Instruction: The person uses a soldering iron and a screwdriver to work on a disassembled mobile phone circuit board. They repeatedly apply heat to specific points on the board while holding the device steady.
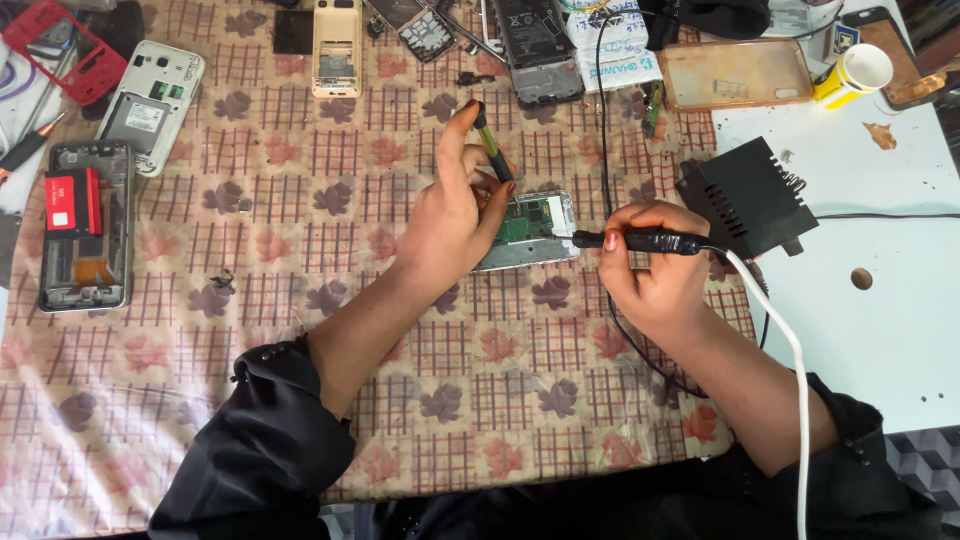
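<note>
My left hand (450, 215) holds a thin green and black tool (493, 148) upright between thumb and fingers, and rests on an opened phone (535, 230) with a green circuit board showing. My right hand (650, 275) grips a black pen-shaped soldering handle (640, 240). Its tip points left at the phone's right edge, and a white cable (785, 340) trails from it toward me. The phone lies flat on a patterned cloth (300, 270).
A black box-shaped unit (745, 195) sits right of my right hand on a white table (880, 300). Dismantled phones (85, 225), back covers (150, 100), a clear case (735, 72) and a yellow cup (855, 75) lie along the far and left sides.
</note>
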